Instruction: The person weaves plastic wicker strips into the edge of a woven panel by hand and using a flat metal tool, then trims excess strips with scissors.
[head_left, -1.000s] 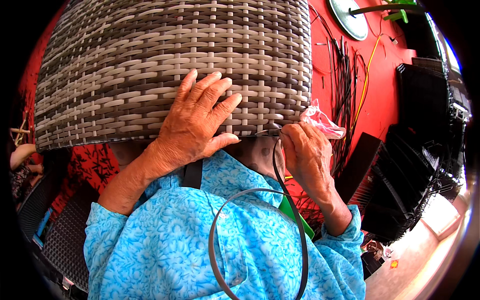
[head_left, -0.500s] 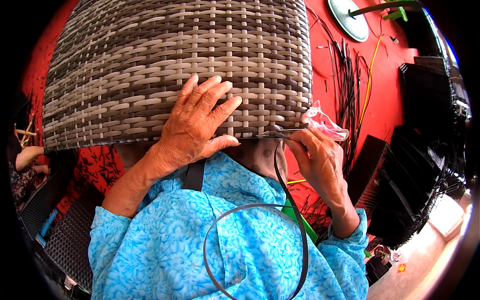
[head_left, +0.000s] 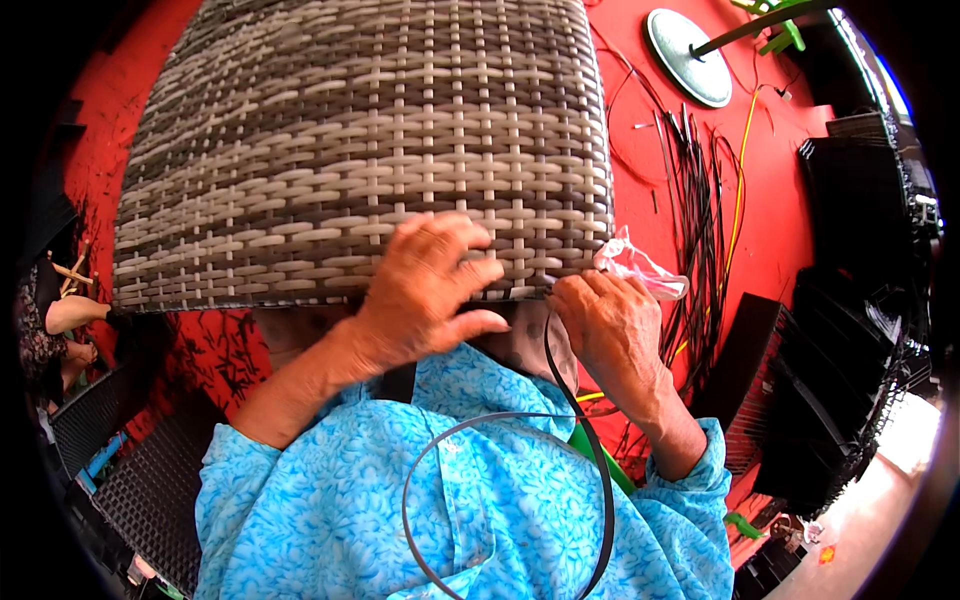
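While the woven panel (head_left: 380, 150) is lying before the person (head_left: 340, 500), a dark strip (head_left: 607, 490) is hanging at its near edge. The right hand (head_left: 612, 325) is curling there, its grip too hidden to tell; the left hand (head_left: 425, 290) is overlapping that edge, loosely spread.

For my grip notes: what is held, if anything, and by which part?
The left hand holds nothing visible, its fingers over the woven panel. The right hand is bunched at the panel's edge beside the dark strip; whether it pinches anything cannot be told.
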